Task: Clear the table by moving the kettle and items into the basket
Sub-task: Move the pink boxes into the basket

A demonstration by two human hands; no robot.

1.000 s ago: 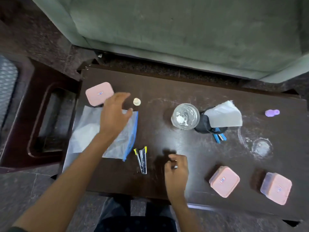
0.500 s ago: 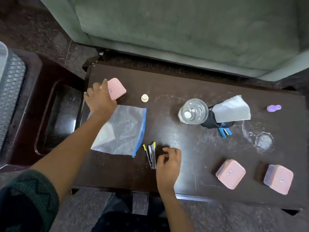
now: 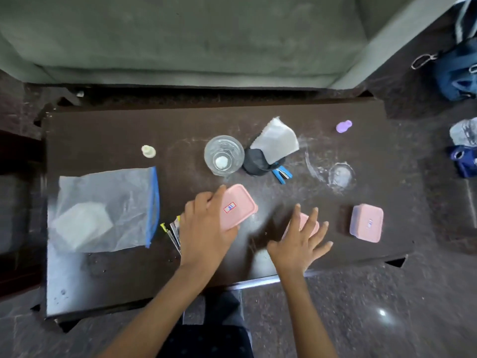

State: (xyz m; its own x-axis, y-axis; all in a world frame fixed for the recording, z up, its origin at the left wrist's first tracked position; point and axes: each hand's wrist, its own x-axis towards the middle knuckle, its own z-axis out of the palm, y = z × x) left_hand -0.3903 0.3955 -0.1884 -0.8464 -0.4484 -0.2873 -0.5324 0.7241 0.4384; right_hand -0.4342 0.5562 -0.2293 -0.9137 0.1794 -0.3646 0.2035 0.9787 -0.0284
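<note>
My left hand grips a pink lidded box with a red-and-white sticker, held over the middle of the dark table. My right hand hovers with fingers spread over a second pink box, mostly hidden beneath it. A third pink box sits to the right. A clear zip bag with a blue seal lies at the left. A clear glass, a black cup with a white cloth, and a blue stapler stand at the centre back.
A small white cap and a purple piece lie toward the back. A clear lid rests at the right. Clips with yellow tips lie beside my left wrist. A green sofa runs behind the table; bags sit at the far right.
My left hand has picked up the pink box from the back left and carried it to the table's middle. My right hand moved right and opened over another pink box. The view shifted right.
</note>
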